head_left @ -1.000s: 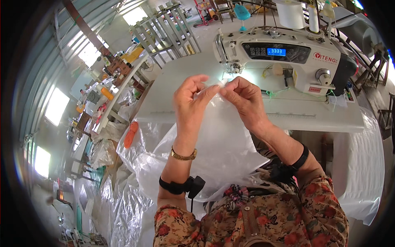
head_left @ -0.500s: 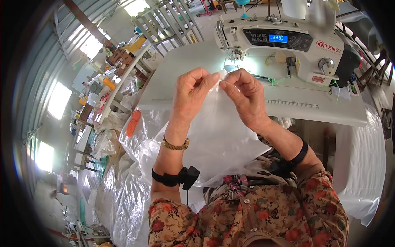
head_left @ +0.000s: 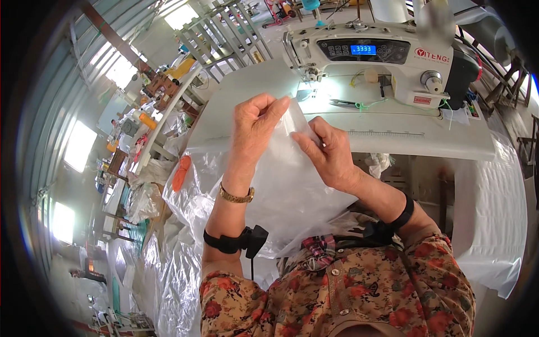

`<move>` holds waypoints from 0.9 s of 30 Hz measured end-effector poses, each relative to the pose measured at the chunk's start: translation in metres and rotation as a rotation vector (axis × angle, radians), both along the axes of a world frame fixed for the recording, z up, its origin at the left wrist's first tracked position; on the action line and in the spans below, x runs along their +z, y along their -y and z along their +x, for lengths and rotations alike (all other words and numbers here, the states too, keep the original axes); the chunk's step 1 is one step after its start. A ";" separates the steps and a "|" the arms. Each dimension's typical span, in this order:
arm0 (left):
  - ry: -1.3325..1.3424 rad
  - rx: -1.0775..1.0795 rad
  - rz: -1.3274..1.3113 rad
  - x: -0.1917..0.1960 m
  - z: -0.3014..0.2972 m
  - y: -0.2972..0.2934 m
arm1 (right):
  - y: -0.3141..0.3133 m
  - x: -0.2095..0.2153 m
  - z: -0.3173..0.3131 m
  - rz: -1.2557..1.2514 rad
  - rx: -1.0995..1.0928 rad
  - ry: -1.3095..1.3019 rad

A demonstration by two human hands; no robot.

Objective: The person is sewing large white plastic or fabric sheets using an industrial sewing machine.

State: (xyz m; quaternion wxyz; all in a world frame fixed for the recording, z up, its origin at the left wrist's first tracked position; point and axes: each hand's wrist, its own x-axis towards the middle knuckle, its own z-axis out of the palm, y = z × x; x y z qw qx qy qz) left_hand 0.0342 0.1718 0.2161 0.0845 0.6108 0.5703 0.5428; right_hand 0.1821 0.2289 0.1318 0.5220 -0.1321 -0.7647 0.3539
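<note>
L hand (head_left: 254, 128) up far, forearm reaching nearly straight, grip pinching the translucent plastic sheet (head_left: 289, 185) at its far corner — R hand (head_left: 332, 154) a bit nearer, forearm slanting in from right, grip pinching the sheet's R edge. Sheet's btwn the arms, nr the desk (head_left: 241, 90) — sewing mach (head_left: 387, 70) far right.

Two hands (head_left: 255, 126), one held sheet (head_left: 281, 180), one wristwatch (head_left: 237, 197), two armbands (head_left: 224, 242), one orange bundle (head_left: 181, 173)
</note>
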 end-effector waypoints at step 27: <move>-0.184 0.082 -0.189 -0.076 -0.049 -0.078 | -0.039 -0.049 -0.016 0.433 -0.255 0.531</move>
